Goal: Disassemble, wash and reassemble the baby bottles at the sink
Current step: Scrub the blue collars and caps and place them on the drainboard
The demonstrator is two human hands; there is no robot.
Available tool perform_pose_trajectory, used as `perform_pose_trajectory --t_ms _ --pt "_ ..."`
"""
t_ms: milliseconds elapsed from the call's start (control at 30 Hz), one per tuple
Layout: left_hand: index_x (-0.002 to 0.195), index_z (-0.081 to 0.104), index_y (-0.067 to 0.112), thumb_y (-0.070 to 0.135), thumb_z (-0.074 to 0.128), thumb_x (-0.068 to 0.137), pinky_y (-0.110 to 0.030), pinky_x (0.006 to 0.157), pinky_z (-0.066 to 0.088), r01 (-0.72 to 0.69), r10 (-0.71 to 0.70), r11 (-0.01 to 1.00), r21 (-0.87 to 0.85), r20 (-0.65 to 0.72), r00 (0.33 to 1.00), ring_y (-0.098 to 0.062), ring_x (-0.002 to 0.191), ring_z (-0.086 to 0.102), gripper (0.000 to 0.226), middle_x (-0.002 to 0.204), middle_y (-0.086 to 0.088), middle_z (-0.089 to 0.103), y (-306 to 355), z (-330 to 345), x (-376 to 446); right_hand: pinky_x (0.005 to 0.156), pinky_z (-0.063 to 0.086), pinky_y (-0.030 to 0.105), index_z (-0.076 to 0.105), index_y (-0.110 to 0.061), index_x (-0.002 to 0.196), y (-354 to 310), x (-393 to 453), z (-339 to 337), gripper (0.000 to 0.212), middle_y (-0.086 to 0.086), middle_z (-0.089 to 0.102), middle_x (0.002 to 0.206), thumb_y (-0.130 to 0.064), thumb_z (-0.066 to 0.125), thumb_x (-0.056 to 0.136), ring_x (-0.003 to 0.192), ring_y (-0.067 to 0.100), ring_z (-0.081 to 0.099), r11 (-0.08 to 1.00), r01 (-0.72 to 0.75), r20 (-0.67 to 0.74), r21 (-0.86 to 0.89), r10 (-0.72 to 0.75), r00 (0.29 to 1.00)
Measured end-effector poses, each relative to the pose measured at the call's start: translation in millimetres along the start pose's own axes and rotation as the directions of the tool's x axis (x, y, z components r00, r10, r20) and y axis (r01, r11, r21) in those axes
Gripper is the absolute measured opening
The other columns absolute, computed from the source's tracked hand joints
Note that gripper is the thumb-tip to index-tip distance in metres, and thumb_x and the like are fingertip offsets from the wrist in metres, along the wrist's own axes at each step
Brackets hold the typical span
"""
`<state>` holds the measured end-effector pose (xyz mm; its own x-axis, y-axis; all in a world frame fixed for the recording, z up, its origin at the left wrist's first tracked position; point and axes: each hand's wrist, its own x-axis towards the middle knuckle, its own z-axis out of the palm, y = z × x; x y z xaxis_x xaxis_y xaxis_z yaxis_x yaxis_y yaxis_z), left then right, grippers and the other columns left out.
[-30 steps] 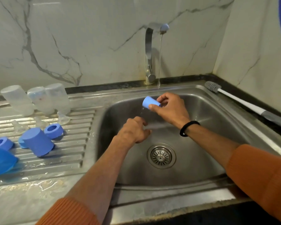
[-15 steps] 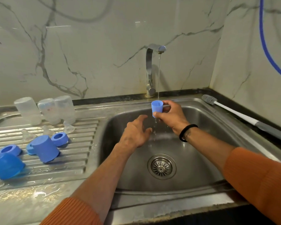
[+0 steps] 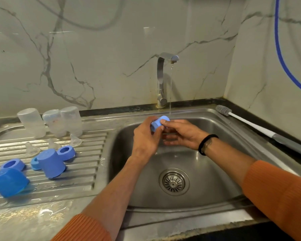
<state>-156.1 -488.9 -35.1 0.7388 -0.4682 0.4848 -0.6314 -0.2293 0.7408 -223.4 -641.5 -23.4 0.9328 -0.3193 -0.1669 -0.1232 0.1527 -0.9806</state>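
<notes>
A small blue cap (image 3: 159, 122) is held over the sink (image 3: 233, 129), just under the thin stream of water (image 3: 170, 87) that falls from the tap (image 3: 163, 79). It is gripped from both sides: the fingers of the left hand (image 3: 146, 138) are curled round its near side, and it is pinched at the top by the fingertips of the right hand (image 3: 181, 134).

The step in hand is judged to be the rinsing of this cap. To do it well, the open end should be turned up into the stream so that the inside is flushed, and the cap should be rolled between the fingers so that no face is missed (a wet cap is likely to be slippery, so the pinch should not be loosened over the drain (image 3: 173, 182)).

Once rinsed, it is best set on the draining board (image 3: 87, 171), where three clear bottles (image 3: 53, 122) stand upside down and other blue caps (image 3: 50, 162) and rings (image 3: 66, 152) lie, well apart from the sink bowl. The brush (image 3: 241, 120) lies on the right rim, untouched.
</notes>
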Motion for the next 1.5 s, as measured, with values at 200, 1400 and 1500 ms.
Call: perform_pose_trajectory --t_ms 200,1400,1500 --pt "0.126 0.056 0.018 0.020 0.077 0.089 -0.029 0.086 0.053 -0.014 0.012 0.991 0.133 0.014 1.000 -0.023 0.102 0.065 0.043 0.115 -0.007 0.068 -1.5 -1.1 -2.5 0.070 0.059 0.034 0.076 -0.010 0.099 -32.4 -18.5 -44.4 0.023 0.010 0.077 0.090 -0.030 0.081 0.089 0.079 0.020 0.071 0.831 -0.026 -0.320 -0.556 -0.186 0.929" --pt "0.106 0.069 -0.005 0.013 0.082 0.084 -0.033 0.057 0.062 0.658 -0.592 0.241 -0.714 0.429 0.682 -0.033 0.077 0.078 0.031 0.085 -0.023 0.077 -2.1 -10.4 13.4 0.065 0.059 0.040 0.077 -0.023 0.101 -24.1 -78.4 17.4 0.014 -0.002 0.067 0.079 -0.020 0.064 0.097 0.067 0.016 0.061 0.139 0.142 0.043 -0.980 -0.550 0.834" --pt "0.108 0.068 -0.005 0.012 0.081 0.086 -0.034 0.057 0.062 0.658 -0.606 0.275 -0.701 0.405 0.685 -0.032 0.077 0.078 0.031 0.084 -0.022 0.077 -8.7 -14.4 13.3 0.072 0.058 0.040 0.080 -0.021 0.105 -24.8 -77.6 17.0 0.018 -0.001 0.071 0.087 -0.019 0.063 0.098 0.075 0.015 0.061 0.075 0.219 0.150 -0.973 -0.514 0.845"
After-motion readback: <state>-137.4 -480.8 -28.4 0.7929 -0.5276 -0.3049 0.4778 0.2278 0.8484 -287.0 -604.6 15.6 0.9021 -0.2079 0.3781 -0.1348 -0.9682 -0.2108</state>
